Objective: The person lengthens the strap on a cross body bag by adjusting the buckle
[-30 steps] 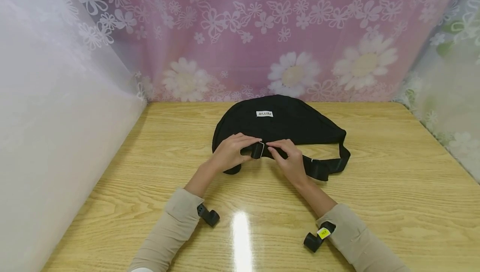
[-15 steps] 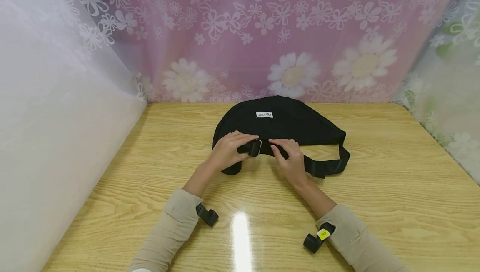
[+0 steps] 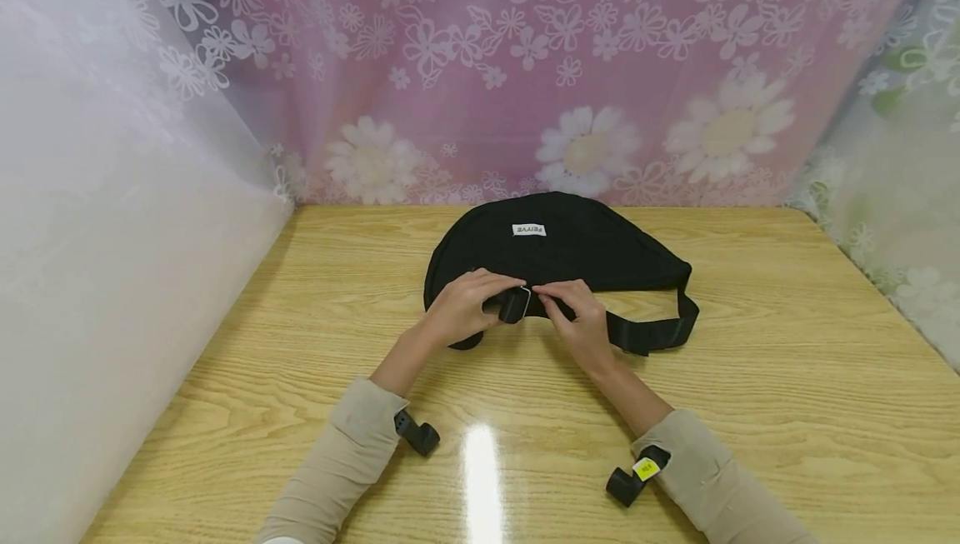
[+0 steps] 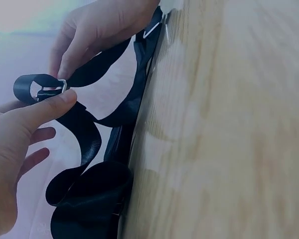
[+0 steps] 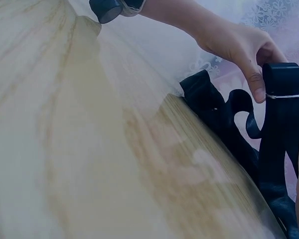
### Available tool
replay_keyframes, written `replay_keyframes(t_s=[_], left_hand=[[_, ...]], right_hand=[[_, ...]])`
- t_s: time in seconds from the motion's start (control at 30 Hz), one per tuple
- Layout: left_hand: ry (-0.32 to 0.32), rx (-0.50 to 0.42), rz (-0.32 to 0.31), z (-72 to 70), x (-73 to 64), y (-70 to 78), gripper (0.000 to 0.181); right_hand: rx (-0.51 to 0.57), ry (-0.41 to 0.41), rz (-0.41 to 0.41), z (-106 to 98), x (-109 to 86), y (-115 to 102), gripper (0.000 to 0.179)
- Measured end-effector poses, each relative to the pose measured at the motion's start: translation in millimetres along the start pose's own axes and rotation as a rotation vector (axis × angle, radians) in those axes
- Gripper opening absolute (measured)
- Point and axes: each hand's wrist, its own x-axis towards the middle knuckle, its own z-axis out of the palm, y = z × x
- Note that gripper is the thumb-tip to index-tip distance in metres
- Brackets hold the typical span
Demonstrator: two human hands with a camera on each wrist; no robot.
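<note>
A black waist bag [image 3: 555,236] with a small white label [image 3: 528,230] lies on the table. Along its near side, my left hand [image 3: 468,306] pinches the metal strap buckle [image 3: 527,302], with a loop of black strap [image 3: 512,306] standing out beside it. Just right of the buckle, my right hand [image 3: 581,319] pinches the strap between thumb and fingertips. In the left wrist view, the left thumb presses the buckle [image 4: 64,85], and the strap [image 4: 102,67] passes under the right hand. The wire edge [image 5: 284,96] crosses the loop in the right wrist view.
A wooden table [image 3: 225,444] bears the bag near its far edge. Pink floral sheeting [image 3: 480,69] hangs behind, with white sheeting [image 3: 112,236] at the left. The strap's far loop [image 3: 686,319] lies on the right side.
Half a second ago my left hand and the buckle were slightly farther left; now they are closer to the right fingertips. The strap's tail at the right has drawn in a little over the second.
</note>
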Motion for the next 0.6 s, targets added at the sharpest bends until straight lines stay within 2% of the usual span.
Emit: replay_keyframes(t_s=[0.1,0.3,0.47,0.6], left_hand=[[0.038,0.043,-0.003,-1.0,0.6,0.6,0.052],[0.105,0.158,-0.004,-4.0,2.8,1.7,0.053],[0.084,0.196,0.026,-3.5,4.5,5.4,0.054],[0.058,0.214,0.050,-1.9,6.0,9.8,0.052]], right_hand=[[-0.017,-0.003,0.016,0.3,0.2,0.2,0.028],[-0.123,-0.044,0.088,0.1,-0.9,2.7,0.028],[-0.142,-0.050,0.145,-0.5,-1.6,3.2,0.022],[-0.096,-0.058,0.159,-1.6,-1.5,1.8,0.020]])
